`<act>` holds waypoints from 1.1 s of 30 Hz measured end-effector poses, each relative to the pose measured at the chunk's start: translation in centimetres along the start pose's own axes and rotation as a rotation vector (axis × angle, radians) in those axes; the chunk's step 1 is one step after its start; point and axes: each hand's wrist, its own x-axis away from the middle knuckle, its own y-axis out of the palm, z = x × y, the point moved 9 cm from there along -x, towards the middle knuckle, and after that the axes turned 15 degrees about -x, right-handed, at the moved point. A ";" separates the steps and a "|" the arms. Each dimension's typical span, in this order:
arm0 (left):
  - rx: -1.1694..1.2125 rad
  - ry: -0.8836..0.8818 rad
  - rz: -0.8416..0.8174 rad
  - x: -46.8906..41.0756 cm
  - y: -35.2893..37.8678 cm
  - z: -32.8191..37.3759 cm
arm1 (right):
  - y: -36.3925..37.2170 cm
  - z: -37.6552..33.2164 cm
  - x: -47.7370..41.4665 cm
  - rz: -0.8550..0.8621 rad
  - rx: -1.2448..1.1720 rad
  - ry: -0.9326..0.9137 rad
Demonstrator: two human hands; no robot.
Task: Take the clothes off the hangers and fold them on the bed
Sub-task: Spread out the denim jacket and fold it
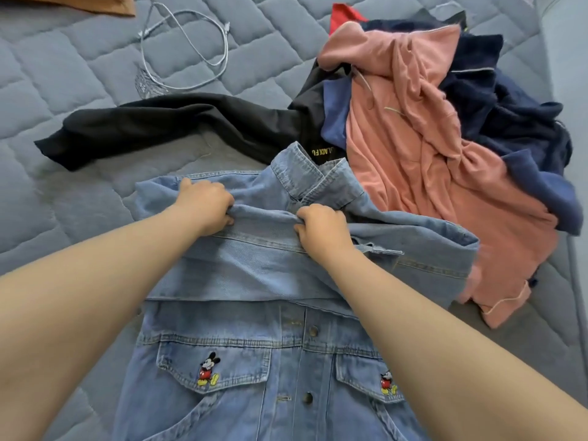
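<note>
A home bedroom: quilted grey-blue bed (73, 78), heaped clothes (445, 148).

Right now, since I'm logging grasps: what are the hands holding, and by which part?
Both the left hand and right hand grip the denim jacket, fingers curled round a fold of fabric just below its collar.

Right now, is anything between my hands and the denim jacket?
Nothing visible. The left hand and right hand both grip a fold of the denim jacket just below its collar.
</note>
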 end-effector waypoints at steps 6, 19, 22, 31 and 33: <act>0.109 -0.069 0.117 0.4 -0.7 0.9 | -1.8 2.6 2.2 0.094 0.110 0.005; 0.290 0.039 0.313 1.4 -3.3 3.3 | -4.5 8.5 5.3 0.106 0.149 0.202; 0.309 0.049 0.265 1.5 -2.7 3.3 | -3.9 8.1 5.1 0.034 0.076 0.153; 0.374 0.037 0.162 1.6 -1.9 4.1 | -3.0 9.7 5.6 -0.067 -0.048 0.311; 0.390 0.015 0.186 1.7 -2.0 3.9 | -3.4 10.3 5.8 -0.106 -0.154 0.343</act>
